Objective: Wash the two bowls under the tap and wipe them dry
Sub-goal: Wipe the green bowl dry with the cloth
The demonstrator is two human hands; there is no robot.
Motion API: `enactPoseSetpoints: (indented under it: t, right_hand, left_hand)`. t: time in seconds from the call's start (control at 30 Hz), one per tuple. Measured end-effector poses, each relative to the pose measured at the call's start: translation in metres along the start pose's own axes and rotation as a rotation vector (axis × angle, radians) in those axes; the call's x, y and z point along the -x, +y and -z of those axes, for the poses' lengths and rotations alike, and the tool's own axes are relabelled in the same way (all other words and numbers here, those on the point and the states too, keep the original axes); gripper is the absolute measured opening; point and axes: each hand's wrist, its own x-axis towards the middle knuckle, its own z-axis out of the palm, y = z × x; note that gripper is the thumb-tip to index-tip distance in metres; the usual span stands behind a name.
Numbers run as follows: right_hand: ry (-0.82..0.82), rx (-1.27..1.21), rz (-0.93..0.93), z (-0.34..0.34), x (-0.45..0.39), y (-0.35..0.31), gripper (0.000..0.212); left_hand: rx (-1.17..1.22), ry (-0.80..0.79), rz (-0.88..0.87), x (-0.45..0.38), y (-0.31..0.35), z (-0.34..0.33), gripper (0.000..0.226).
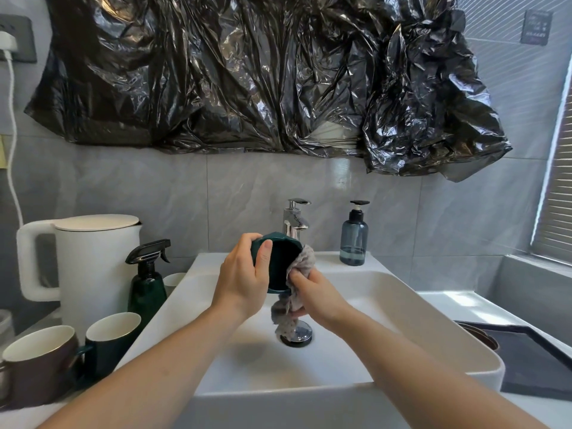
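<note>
Small dark-green ceramic bowl point(280, 261): tilted over white rectangular basin point(402, 305), left hand point(244, 277) clasping rim at 9 o'clock for steadiness; right hand point(315, 294) pinching grey crumpled cloth point(294, 292) at 4 o'clock, apparently drying.

Second bowl unseen; brown mug point(37, 363) cut off at left edge

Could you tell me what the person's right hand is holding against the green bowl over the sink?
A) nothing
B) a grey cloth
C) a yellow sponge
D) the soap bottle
B: the right hand grips a crumpled grey cloth pressed to the rim of the green bowl, which the left hand holds.
</note>
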Motion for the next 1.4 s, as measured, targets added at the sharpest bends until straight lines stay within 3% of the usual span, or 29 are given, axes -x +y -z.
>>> enactPoseSetpoints:
  t: [0.1, 0.2, 0.37, 0.57, 0.7, 0.93, 1.1, 1.2, 1.3, 1.4]
  right_hand:
    - [0.011, -0.012, 0.044, 0.000, 0.001, -0.002, 0.025]
    - [0.146, 0.030, 0.100, 0.003, -0.001, -0.001, 0.028]
    - [0.272, 0.295, 0.167, 0.009, -0.001, 0.002, 0.021]
    - [0.273, 0.325, 0.229, 0.008, 0.002, -0.001, 0.029]
    - [0.309, 0.235, 0.181, 0.010, 0.005, -0.005, 0.022]
    - [0.104, -0.004, -0.079, 0.010, 0.005, -0.010, 0.024]
    - [-0.074, 0.024, -0.232, 0.003, 0.010, -0.010, 0.038]
    - [-0.046, 0.049, -0.169, 0.000, 0.009, -0.009, 0.025]
    - [0.117, 0.093, -0.049, 0.002, 0.002, -0.006, 0.028]
    - [0.245, 0.210, 0.045, 0.007, 0.003, -0.005, 0.028]
  left_hand:
    - [0.069, -0.071, 0.099, 0.001, -0.001, 0.001, 0.034]
    - [0.160, -0.223, 0.249, 0.004, 0.006, 0.000, 0.032]
    - [0.183, -0.386, 0.316, 0.008, 0.008, -0.004, 0.026]
    - [0.053, -0.298, 0.163, 0.008, 0.005, -0.004, 0.046]
    - [-0.019, -0.198, 0.066, 0.007, 0.005, -0.005, 0.038]
    - [-0.056, -0.083, 0.104, 0.007, 0.005, -0.008, 0.030]
    - [-0.023, 0.015, 0.188, 0.002, 0.006, -0.004, 0.036]
    - [0.089, -0.081, 0.245, 0.001, 0.004, 0.000, 0.036]
    - [0.220, -0.235, 0.365, 0.007, 0.010, -0.002, 0.034]
    - [0.207, -0.337, 0.364, 0.009, 0.010, -0.008, 0.035]
